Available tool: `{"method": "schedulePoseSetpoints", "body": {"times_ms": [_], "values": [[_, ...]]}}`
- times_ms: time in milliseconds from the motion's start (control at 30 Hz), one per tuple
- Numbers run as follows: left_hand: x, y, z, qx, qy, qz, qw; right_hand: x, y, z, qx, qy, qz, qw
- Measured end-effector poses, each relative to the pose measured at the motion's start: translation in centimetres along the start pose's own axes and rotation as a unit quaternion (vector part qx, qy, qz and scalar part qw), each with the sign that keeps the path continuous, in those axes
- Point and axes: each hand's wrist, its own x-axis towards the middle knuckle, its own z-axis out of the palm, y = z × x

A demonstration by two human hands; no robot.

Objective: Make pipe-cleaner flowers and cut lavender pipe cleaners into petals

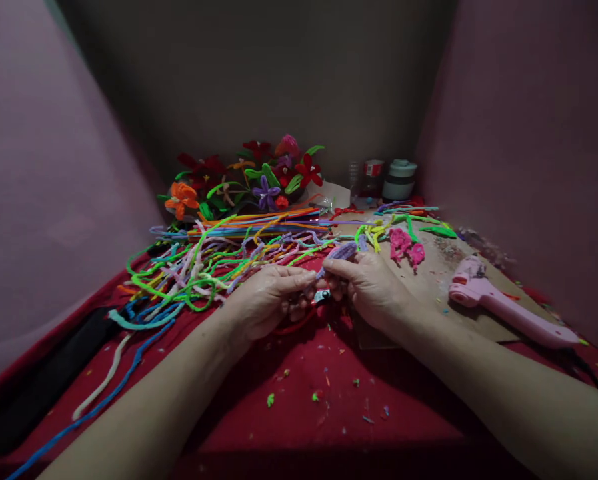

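Slanting lengthwise, the purple fuzzy piece (343,251) points toward the upper right.

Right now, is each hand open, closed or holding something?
Left hand: closed, pinching a purple fuzzy piece.
Right hand: closed, holding the same purple fuzzy piece.

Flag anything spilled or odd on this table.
Small, bright green fuzzy scraps lie scattered on the dark red cloth, nearer the camera than the bare left hand. Loose and stray, they look like litter.
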Motion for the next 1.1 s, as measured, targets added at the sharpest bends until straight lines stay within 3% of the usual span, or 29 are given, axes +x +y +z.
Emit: {"method": "schedulePoseSetpoints", "body": {"times_ms": [133, 333, 500, 767, 967, 1100], "values": [[0.3, -0.3, 0.1, -0.027, -0.009, -0.006, 1.0, -0.2, -0.2, 0.2, 0.003, 0.001, 0.003, 1.0], [-0.2, 0.2, 0.6, 0.139, 0.062, 0.055, 0.987, -0.2, -0.2, 0.3, 0.022, 0.003, 0.033, 0.999], [-0.3, 0.2, 0.4, 0.122, 0.04, 0.046, 0.991, -0.1, -0.2, 0.0, 0.032, -0.013, 0.024, 0.999], [-0.4, 0.1, 0.0, 0.131, 0.006, 0.024, 0.991, 0.0, -0.5, -0.2, 0.038, 0.027, -0.004, 0.999], [-0.8, 0.9, 0.6, 0.212, 0.045, 0.078, 0.973, -0.1, -0.3, -0.2, 0.038, 0.013, 0.002, 0.999], [-0.6, 0.6, 0.8, 0.169, 0.033, 0.069, 0.983, -0.3, -0.3, 0.0, 0.017, -0.017, 0.025, 0.999]]}}
